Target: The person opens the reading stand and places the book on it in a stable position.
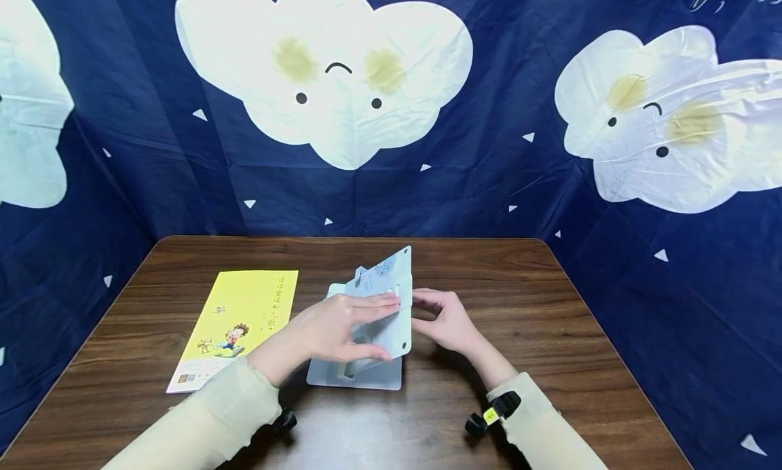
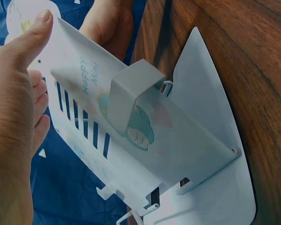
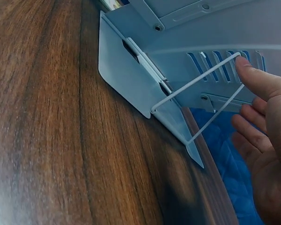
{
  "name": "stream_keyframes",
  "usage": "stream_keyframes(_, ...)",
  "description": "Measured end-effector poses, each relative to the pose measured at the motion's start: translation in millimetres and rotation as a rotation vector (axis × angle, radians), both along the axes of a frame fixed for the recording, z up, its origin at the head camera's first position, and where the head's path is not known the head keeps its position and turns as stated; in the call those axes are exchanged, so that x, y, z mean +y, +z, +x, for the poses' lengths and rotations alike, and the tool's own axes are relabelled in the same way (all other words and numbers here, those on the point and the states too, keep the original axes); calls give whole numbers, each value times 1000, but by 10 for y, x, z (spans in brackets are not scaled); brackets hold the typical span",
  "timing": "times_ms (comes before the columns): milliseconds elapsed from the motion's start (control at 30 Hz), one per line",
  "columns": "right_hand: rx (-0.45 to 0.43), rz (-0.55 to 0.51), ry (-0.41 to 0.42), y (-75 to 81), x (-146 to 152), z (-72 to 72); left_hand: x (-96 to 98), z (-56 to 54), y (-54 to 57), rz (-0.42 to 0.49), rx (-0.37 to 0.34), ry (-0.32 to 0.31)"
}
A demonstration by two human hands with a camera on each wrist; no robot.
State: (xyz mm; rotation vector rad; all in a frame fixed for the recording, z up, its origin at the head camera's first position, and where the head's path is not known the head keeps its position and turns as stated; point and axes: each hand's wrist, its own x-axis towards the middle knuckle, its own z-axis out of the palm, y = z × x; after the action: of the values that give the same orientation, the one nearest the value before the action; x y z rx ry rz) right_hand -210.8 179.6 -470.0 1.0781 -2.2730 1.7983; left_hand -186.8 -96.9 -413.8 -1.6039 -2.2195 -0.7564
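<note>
A pale blue metal book stand (image 1: 394, 327) stands on the table, its panel tilted up from a flat base (image 2: 215, 117). Cartoon pictures and the words "Happy Mini" decorate the panel's face. My left hand (image 1: 345, 324) lies against that face, fingers stretched toward the panel's top edge and thumb apart from them. Behind the panel, my right hand (image 1: 449, 320) holds a thin wire support (image 3: 196, 84), with the thumb (image 3: 260, 82) at its top corner and the other fingers bent beyond. Some of the right fingers' contact is hidden.
A yellow booklet (image 1: 244, 320) with a cartoon child lies left of the stand, close to the left forearm. The wooden table (image 1: 519, 293) has rounded far corners. A dark blue cloth (image 1: 366, 198) with white clouds hangs behind it and at both sides.
</note>
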Motion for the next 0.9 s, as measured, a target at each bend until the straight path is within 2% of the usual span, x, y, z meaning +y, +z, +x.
stream_keyframes(333, -22, -8, -20, 28, 100, 53, -82, -52, 14, 5, -26, 32)
stream_keyframes(733, -66, -32, -52, 65, 198, 150, -220, -201, -5, -55, -141, 140)
stream_keyframes(900, -86, -27, -73, 110, 240, 204, -251, -305, -11, -56, -221, 195)
